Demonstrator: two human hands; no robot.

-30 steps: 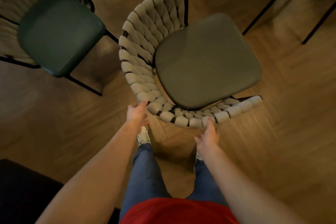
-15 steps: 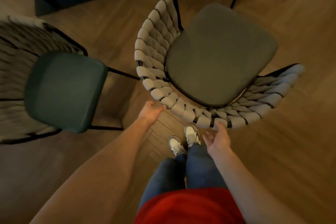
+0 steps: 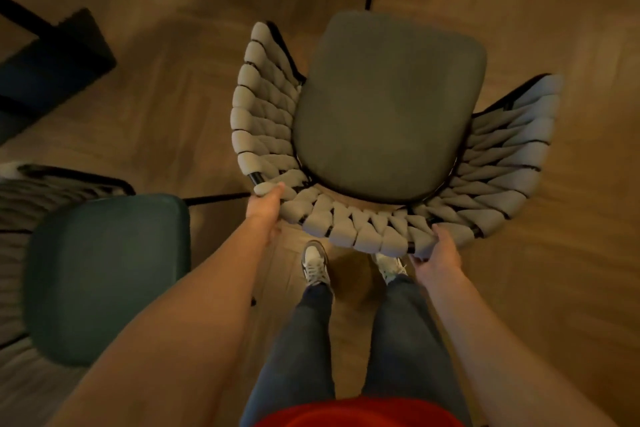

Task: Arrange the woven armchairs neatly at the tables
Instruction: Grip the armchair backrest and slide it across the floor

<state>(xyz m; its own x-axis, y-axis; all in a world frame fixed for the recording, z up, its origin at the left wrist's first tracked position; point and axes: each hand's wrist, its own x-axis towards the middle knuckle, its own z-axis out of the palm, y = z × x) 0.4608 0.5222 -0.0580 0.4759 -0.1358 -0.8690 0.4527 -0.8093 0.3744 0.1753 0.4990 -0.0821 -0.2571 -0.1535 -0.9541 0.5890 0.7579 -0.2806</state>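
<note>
Still early going, guessing: left hand (image 3: 265,205) and right hand (image 3: 437,251) both clamped on the backrest of the grey woven armchair (image 3: 388,121) at 12 o'clock, not tucked in yet, green-seat armchair (image 3: 104,274) waiting at 9.

Two woven armchairs: one grey-seated (image 3: 388,107), one green-seated (image 3: 104,274). Two hands (image 3: 265,204) (image 3: 438,251). Two shoes (image 3: 314,263) (image 3: 391,267).

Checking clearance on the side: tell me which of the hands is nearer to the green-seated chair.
Left. The left hand grips the woven backrest at its left end, just beside the green-seated chair. The right hand grips the backrest's right part, farther away.
</note>
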